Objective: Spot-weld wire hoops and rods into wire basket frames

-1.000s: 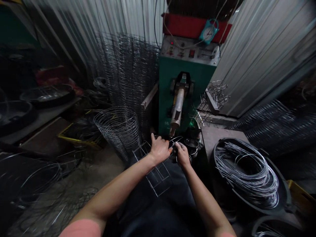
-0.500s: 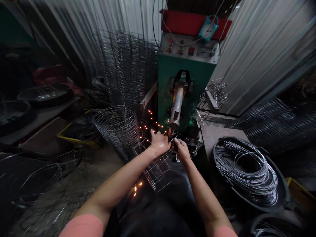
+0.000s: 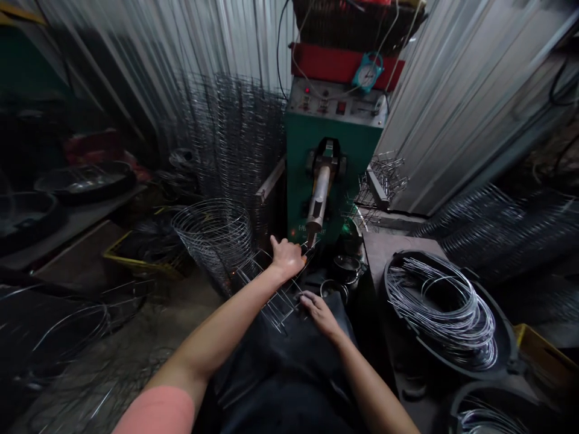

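A welded wire rack [image 3: 279, 312] hangs over my lap, its upper end near the tip of the spot welder's electrode [image 3: 318, 202]. My left hand [image 3: 288, 260] is closed on the top part of the rack, thumb sticking up, just left of the electrode tip. Lower down, the fingers of my right hand [image 3: 320, 312] are pinched together at the rack's right edge. The palm side of both hands is hidden. Behind the rack stands the green spot welding machine [image 3: 332, 138], with a red light lit on its panel.
A black tub [image 3: 389, 307] of bent wires [image 3: 474, 325] stands on the right bench, another tub below it. Stacked wire rings [image 3: 210, 232] rise at left, near a yellow crate [image 3: 131, 256]. More wire pieces [image 3: 384, 175] hang right of the machine. Loose wire litters the floor.
The bright sparks have almost died out. My right hand has come down and toward me from the electrode tip to the rack's right edge. My left hand stays near the tip.
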Motion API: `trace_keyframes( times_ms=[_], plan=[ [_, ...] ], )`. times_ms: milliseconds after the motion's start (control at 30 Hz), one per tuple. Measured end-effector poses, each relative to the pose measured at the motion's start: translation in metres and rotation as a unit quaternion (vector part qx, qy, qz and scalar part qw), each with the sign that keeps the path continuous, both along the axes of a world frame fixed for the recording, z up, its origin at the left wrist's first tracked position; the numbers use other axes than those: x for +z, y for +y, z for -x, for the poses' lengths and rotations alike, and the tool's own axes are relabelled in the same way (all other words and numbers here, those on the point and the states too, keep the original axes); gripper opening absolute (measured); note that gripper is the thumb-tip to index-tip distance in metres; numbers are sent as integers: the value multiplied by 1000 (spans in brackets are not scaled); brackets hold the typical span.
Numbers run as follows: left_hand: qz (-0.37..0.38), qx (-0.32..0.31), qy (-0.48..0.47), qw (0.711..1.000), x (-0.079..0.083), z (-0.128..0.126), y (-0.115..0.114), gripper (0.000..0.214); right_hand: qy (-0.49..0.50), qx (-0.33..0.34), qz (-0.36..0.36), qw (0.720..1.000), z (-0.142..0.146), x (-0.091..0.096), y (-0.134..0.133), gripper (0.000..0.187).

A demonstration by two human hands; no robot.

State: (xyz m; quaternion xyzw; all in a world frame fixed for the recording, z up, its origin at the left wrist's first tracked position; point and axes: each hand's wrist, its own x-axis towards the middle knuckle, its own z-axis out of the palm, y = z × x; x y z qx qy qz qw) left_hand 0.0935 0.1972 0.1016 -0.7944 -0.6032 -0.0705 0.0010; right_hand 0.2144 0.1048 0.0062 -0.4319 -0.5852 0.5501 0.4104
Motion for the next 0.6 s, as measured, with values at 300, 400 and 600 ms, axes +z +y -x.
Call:
trace_keyframes(
  times_ms=[300, 400, 600],
  plan=[
    [-1, -1, -2, 1000, -2, 1, 8, 32, 3, -23, 5, 1000, 7, -2, 2, 30],
    [0, -4, -3, 1000, 1, 1, 7, 32, 1, -37, 0, 999, 9, -6, 0, 30],
    [-66, -60, -102, 991, 4, 39, -44, 65, 4, -134, 11, 991, 6, -6, -23, 32]
  ],
)
